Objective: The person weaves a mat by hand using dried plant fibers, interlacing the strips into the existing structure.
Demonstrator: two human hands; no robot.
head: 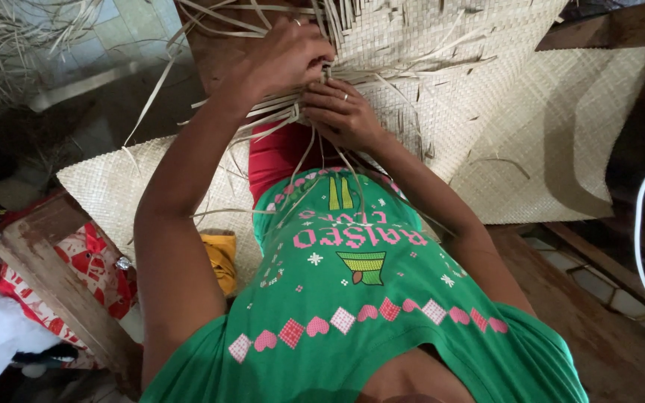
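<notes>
The person's left hand [281,60] is curled closed over a bunch of loose pale strips [263,108] at the unfinished edge of a woven mat [487,97], pinching them against the weave. The right hand [341,112], just beside it and almost touching, has its fingers bent down onto the same edge, pressing the strips flat; whether it actually grips one cannot be told. The two hands work close together, it seems, so that one can hold the strands tight while the other guides a strand into place, which would keep the weave from loosening.

The mat spreads out beyond the hands and off to the right of the right hand, with one part folded up and over another. More of it runs below the left forearm, toward the person's lap. Long loose strips trail from under both hands down across the green shirt [367,298] and red garment [281,153].

Below and left of the left arm lie a wooden plank [54,287] and a red patterned cloth [95,265], with something yellow [222,257] near the elbow. The floor is dark wood boards [599,336] with pale tiles [591,283] at the right. A heap of dry strips [9,37] sits far out to the left of the left hand.
</notes>
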